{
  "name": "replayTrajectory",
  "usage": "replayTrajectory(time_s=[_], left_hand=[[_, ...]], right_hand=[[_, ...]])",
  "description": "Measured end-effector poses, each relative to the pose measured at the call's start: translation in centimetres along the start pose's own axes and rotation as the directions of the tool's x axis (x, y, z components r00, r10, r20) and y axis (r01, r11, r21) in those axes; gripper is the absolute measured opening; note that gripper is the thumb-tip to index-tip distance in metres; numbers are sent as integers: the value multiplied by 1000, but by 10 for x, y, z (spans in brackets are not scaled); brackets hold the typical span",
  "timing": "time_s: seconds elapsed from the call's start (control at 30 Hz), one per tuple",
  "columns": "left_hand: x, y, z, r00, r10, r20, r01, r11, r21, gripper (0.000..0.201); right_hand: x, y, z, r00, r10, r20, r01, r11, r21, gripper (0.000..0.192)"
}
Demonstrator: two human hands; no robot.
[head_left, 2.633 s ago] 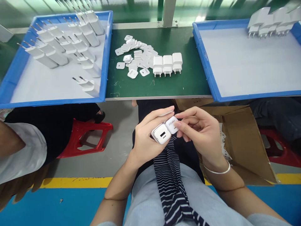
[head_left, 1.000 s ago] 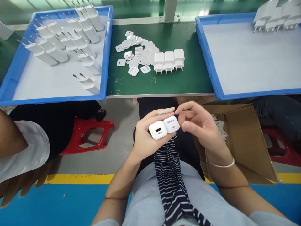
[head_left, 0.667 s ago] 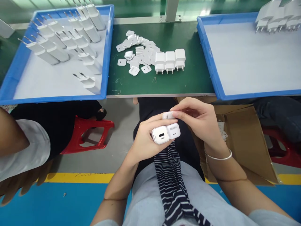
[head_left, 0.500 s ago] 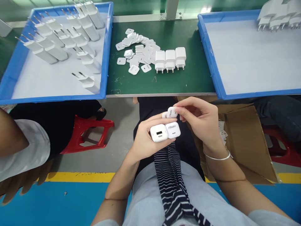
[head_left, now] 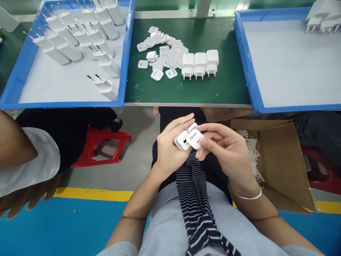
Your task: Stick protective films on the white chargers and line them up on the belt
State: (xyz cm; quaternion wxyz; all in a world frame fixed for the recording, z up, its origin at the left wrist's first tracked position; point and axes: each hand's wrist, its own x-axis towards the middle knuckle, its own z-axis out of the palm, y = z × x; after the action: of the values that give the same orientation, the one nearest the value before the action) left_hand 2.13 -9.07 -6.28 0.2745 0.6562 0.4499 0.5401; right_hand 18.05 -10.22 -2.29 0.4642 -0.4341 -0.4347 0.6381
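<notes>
My left hand [head_left: 170, 147] is closed around white phone chargers, one with its port face [head_left: 181, 139] turned up towards me. Another white charger [head_left: 192, 127] shows partly beside it, behind my right fingertips. Along the left fingers a thin white edge [head_left: 187, 120] sticks out, perhaps of a flat cover plate. Between thumb and fingers, my right hand [head_left: 229, 151] pinches a white rounded cover plate [head_left: 195, 138] printed "Fibaks". The plate is tilted and overlaps the right part of the port face; whether they touch, I cannot tell.
Loose cover plates [head_left: 170, 53] lie on the green bench [head_left: 226, 89] beside three chargers [head_left: 199, 64]. Blue trays hold chargers at left [head_left: 121, 81] and right [head_left: 246, 71]. An open cardboard box [head_left: 282, 160] stands right of my lap. A person sits at left on a red stool [head_left: 106, 145].
My right hand has drawn the cover plate down from the left fingers to the charger's port face. The chargers in my left hand have turned and moved up slightly.
</notes>
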Motion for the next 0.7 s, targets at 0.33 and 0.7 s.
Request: replayTrajectory(time_s=[0.33,0.7], left_hand=[[-3,4,-1,999,44,7,-45,996,74,42],[-5,4,-2,998,55,11,-56,992,110,39]], right_hand=[[-5,12,15,994,-47,-95,52,997,50,11],[-4,11,16,995,-45,-88,45,999,1,11]])
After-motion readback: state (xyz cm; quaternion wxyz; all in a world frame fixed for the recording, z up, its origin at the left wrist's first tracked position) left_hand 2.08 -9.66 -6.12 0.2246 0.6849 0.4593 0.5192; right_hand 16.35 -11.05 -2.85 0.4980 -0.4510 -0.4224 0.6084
